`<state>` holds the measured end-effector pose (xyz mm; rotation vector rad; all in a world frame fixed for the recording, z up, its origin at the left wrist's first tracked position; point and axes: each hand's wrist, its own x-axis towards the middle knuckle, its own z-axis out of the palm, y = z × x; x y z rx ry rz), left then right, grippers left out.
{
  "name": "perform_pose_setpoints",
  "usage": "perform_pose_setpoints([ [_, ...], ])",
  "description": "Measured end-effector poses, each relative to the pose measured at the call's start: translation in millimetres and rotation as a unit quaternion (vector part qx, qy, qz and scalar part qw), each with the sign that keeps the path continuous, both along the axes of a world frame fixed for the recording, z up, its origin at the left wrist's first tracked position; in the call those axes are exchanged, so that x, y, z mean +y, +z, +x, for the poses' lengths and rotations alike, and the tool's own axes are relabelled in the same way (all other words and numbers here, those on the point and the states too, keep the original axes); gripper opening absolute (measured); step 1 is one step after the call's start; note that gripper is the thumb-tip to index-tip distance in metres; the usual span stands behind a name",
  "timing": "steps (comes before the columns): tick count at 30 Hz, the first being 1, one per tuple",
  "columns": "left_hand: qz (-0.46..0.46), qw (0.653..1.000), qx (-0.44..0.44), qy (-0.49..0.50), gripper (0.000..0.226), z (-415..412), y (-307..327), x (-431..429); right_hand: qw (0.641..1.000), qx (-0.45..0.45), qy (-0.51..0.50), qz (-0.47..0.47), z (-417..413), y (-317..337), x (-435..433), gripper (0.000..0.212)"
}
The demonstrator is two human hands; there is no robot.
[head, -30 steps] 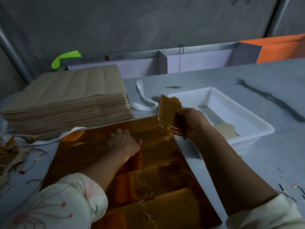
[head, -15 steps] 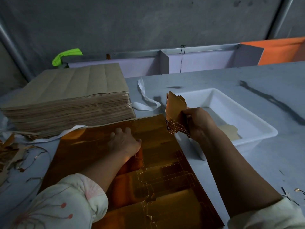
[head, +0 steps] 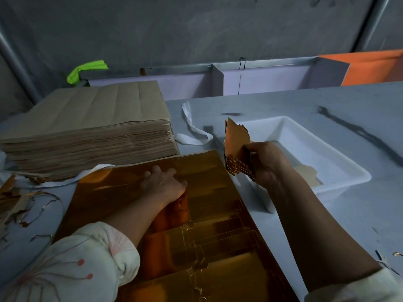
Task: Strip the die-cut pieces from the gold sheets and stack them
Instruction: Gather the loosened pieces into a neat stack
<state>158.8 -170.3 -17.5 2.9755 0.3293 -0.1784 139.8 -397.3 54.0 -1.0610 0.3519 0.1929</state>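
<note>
Right fingers (head: 253,171): I read them as curled round a bundle of die-cut pieces (head: 236,142), with the thumb across the gold face. The right hand (head: 267,165) holds the bundle upright and off the table, over the gap between the gold sheet (head: 218,188) and the white tray (head: 353,178). The pieces' edges are fanned slightly at top and bottom.

Left fingers (head: 152,171): stretched forward, gripping nothing. The left hand (head: 164,184) lies palm down on the far half of the gold sheet and presses it to the table (head: 294,101). I cannot tell whether the thumb catches an edge.

The gold sheet lies flat in front of me. Die-cut outlines (head: 218,233) show nearer than the left hand, and those shapes sit in the sheet.

The tray is just right of the sheet, and one tan piece (head: 310,173) lies inside it against the near wall.

Further out on the left is a tall stack of brown sheets (head: 87,136), its near corner close to the gold sheet's far edge. A white strip (head: 192,131) curls between that stack and the tray. Thin gold scraps (head: 19,205) are scattered at the left table edge.
</note>
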Motion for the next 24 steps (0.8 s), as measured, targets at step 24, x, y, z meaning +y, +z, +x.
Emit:
perform_pose_setpoints([
  [24, -0.023, 0.999, -0.049, -0.008, 0.075, 13, -29, 14, 1.000, -0.021, 0.015, 0.003, 3, -3, -1, 0.033],
])
